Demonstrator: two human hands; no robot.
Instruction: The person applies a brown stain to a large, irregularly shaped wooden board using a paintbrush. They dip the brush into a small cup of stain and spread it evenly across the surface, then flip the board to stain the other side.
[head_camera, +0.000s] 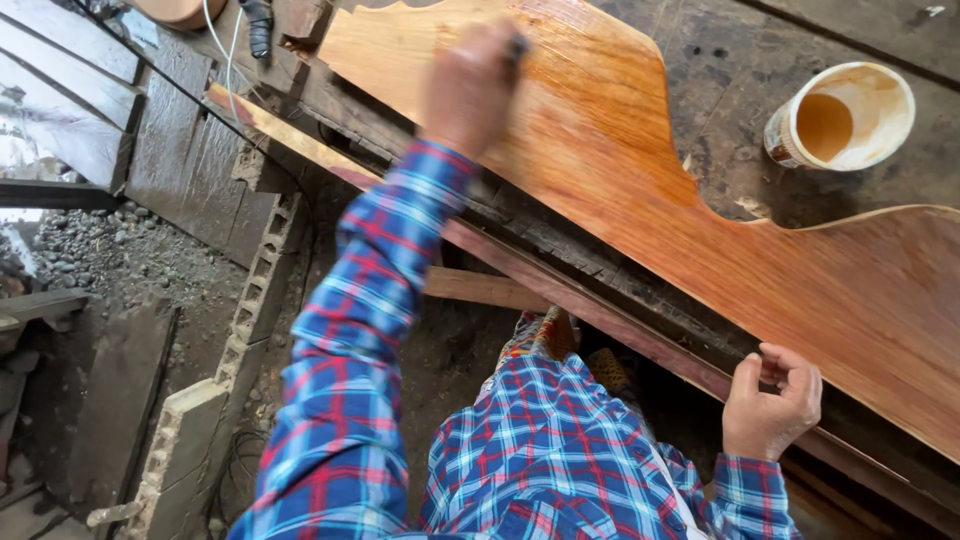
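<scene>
A long curved wooden board (640, 150) lies on a dark workbench (740, 60), glossy and orange-brown with wet finish. My left hand (468, 88) reaches out over the board's far end, blurred, closed on a small dark-tipped brush (518, 45) that touches the board. My right hand (770, 405) is close to my body, fingers curled over the reddish wooden rail (600, 310) along the bench's near edge. A white cup (845, 115) of amber liquid stands on the bench past the board. Both sleeves are blue and red plaid.
Grey concrete blocks (250, 300) stand in a row below the bench at left, beside gravel (110, 250) and weathered planks (60, 100). A white cable (222, 50) and a dark handle (260, 25) lie at the top left. The dirt floor is under my legs.
</scene>
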